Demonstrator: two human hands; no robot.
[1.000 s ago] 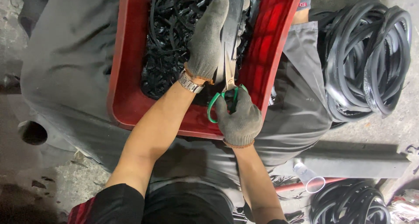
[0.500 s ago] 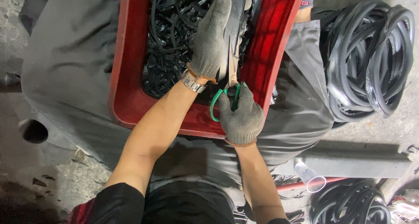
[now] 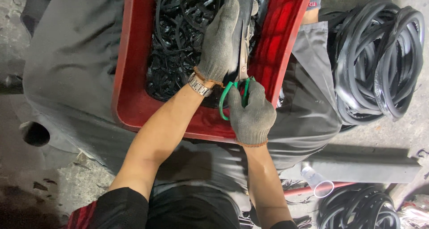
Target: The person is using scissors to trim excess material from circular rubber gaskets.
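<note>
— Where's the rubber strip (image 3: pixel 245 14)?

— Over the red crate (image 3: pixel 134 77), its long axis running 12 to 6. The left hand (image 3: pixel 219 43) has its grip closed round it, just at 11 o'clock of the right hand (image 3: pixel 251 115).

— And the right?

— Its grip is shut through the green-handled scissors (image 3: pixel 241 72) — blades pointing to 12 along the strip, only slightly parted.

Scissors (image 3: pixel 239 72): green loop handles, steel blades pointing away from the person, held upright over a red crate; handles gripped, blades set along the strip.
Rubber strip (image 3: pixel 245 6): flat, black, long, running lengthwise above the crate, pinched beside the blades, its far end out of view.
Cut rubber pieces (image 3: pixel 178 37): black, thin, tangled in a heap inside the crate.
</note>
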